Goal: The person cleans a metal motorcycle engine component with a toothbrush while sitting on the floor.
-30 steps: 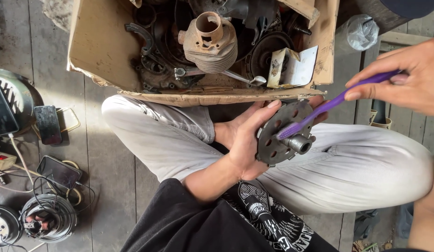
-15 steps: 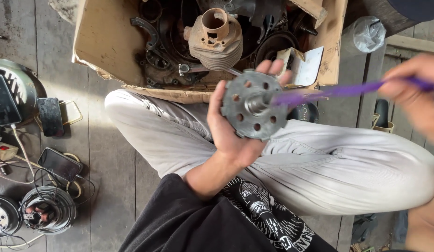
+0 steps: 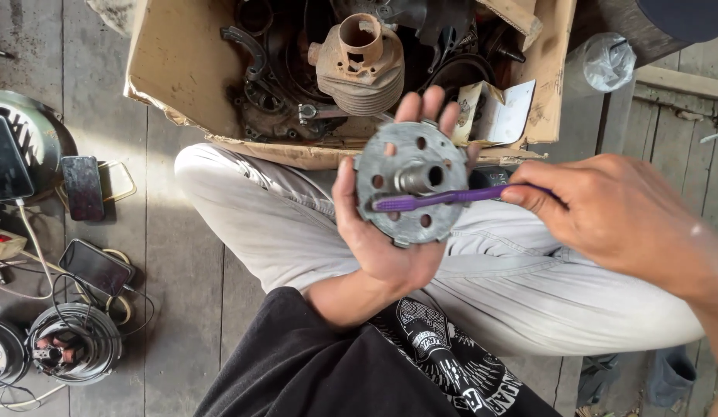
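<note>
1. The left hand [image 3: 382, 239] cradles a round metal disc [image 3: 409, 181] above the lap, fingers curled around its rim, in front of the cardboard box [image 3: 181, 85] of rusty engine parts.
2. The step looks like brushing the disc's face; next, I judge, the bristles need steady pressure around the hub.
3. The disc is grey, dusty, ringed with holes.
4. The right hand [image 3: 606, 208] pinches a purple toothbrush [image 3: 444, 199] laid across it.
</note>
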